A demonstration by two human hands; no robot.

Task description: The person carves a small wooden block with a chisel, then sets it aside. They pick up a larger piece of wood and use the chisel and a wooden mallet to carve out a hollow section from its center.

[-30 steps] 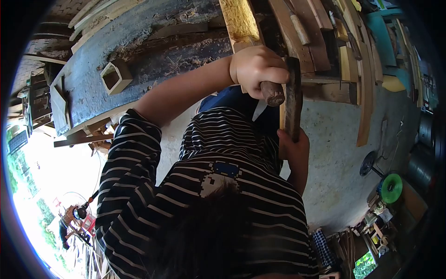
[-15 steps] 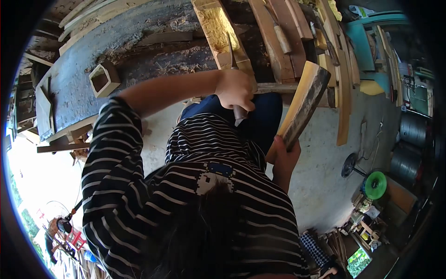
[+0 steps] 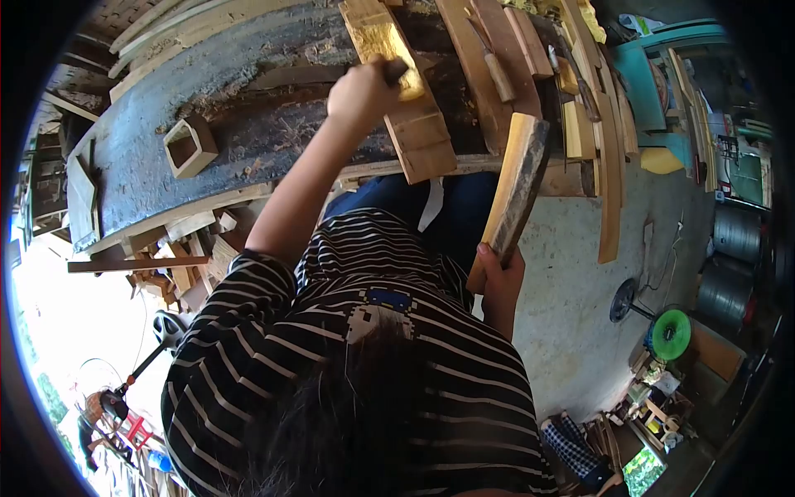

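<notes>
My left hand (image 3: 363,95) is closed around a chisel (image 3: 396,71). Its dark handle sticks out beyond my fist, and I cannot make out the blade. The fist is over a wooden board (image 3: 420,137) with a rough, yellow hollow (image 3: 383,43) cut into it, lying across the bench. In my right hand (image 3: 502,277) is a thick length of wood (image 3: 515,195), gripped near its lower end and tilted upward. One side of it is pale yellow, the other dark and rough.
The dark workbench (image 3: 124,141) carries a hollow wooden box (image 3: 190,147), wood chips and several boards. Another chisel (image 3: 499,79) lies on a reddish board to the right. Offcuts (image 3: 178,265) are piled below the bench at left. A fan with green blades (image 3: 669,334) stands at right.
My left hand has moved up and left with the chisel, from over my lap to the hollowed board. The length of wood in my right hand has swung slightly left and more upright.
</notes>
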